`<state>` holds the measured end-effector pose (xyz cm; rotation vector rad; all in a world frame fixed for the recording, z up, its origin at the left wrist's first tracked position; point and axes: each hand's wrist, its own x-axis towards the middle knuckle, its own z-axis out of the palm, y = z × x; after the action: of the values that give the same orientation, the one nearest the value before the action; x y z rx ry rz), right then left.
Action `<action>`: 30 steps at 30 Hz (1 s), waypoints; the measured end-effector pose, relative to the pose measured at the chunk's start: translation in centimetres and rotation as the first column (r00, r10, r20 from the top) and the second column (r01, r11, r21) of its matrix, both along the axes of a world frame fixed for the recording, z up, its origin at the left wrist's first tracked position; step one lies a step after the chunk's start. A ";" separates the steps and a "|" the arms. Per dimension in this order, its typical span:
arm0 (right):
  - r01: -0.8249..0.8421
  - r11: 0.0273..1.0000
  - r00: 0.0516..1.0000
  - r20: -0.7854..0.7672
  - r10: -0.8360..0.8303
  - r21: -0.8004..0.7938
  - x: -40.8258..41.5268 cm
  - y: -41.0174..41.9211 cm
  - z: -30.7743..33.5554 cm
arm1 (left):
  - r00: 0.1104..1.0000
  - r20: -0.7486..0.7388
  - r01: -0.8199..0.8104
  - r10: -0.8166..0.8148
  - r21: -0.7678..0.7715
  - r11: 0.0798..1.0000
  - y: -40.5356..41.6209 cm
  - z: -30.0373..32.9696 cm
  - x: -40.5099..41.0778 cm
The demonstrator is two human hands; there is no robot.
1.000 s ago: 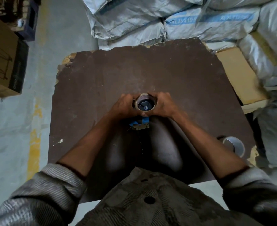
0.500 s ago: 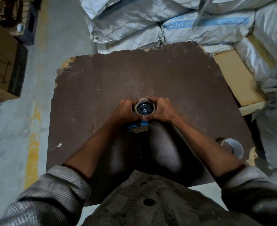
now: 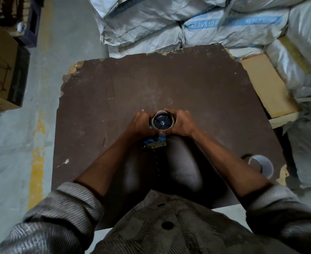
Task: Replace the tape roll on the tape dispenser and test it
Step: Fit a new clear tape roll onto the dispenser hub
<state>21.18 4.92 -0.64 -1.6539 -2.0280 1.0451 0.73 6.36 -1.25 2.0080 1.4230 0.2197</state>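
Two hands: both work at one spot, a little past the middle of the dark brown counter (image 3: pixel 114 99), forearms reaching out from grey striped sleeves (image 3: pixel 72 204).
Spare roll: a second tape roll (image 3: pixel 262 165) stands near the counter's right front corner, well apart from the hands.
Tape dispenser: the tape dispenser (image 3: pixel 155 143) sits on the counter between the wrists; its blue body and metal plate show just nearer than the hands, the rest is hidden under them.
Tape roll: the tape roll (image 3: pixel 171 118) sits on the dispenser's black hub (image 3: pixel 162 121), seen from the side, with a bright screw at the hub's centre.
Left hand: the left hand (image 3: pixel 140 123) presses against the roll's left side, grip closed around it, fingers curled over the edge.
Right hand: the right hand (image 3: pixel 181 123) cups the roll's right side, grip closed on it, fingertips lying over the top rim.
Counter edge: the far left corner is chipped, pale wood showing.
Beyond: white woven sacks (image 3: pixel 169 24) with blue print are piled against the far edge; a cardboard slab (image 3: pixel 266 85) lies at the right; a cardboard box (image 3: pixel 2 70) stands on the concrete floor (image 3: pixel 10 143) at the left.
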 end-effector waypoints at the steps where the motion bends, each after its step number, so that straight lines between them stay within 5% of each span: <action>1: 0.005 1.000 1.000 -0.004 -0.005 0.001 0.0 -0.1 0.0 | 1.000 0.000 0.001 -0.001 0.006 1.000 -0.1 -0.3 0.0; 8: 0.013 0.999 0.999 0.033 -0.012 -0.041 0.0 0.2 -1.3 | 0.991 -0.118 0.068 -0.060 0.058 0.996 0.1 -1.2 0.5; 18: 0.028 0.993 0.998 0.061 -0.022 -0.110 0.1 0.0 -1.3 | 0.993 -0.101 0.072 -0.066 0.056 0.996 -1.2 -1.8 0.0; 22: -0.013 0.997 0.994 0.104 0.021 -0.079 0.3 -0.6 -1.0 | 0.991 0.129 -0.081 0.034 0.377 0.923 -4.6 -2.3 -1.5; 25: 0.140 0.985 0.988 -0.053 -0.146 -0.100 0.3 -2.4 -1.2 | 0.979 0.101 -0.205 0.178 0.470 0.859 -6.6 -2.3 -3.2; 30: 0.395 0.884 0.865 -0.224 -0.450 -0.252 -0.1 -7.2 -2.8 | 0.963 0.046 -0.266 0.267 0.349 0.899 -7.4 -2.5 -4.6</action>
<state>21.09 -2.26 -3.42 -1.8195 -1.3322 1.2553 -3.83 -1.08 -3.79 2.0790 1.7610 0.6331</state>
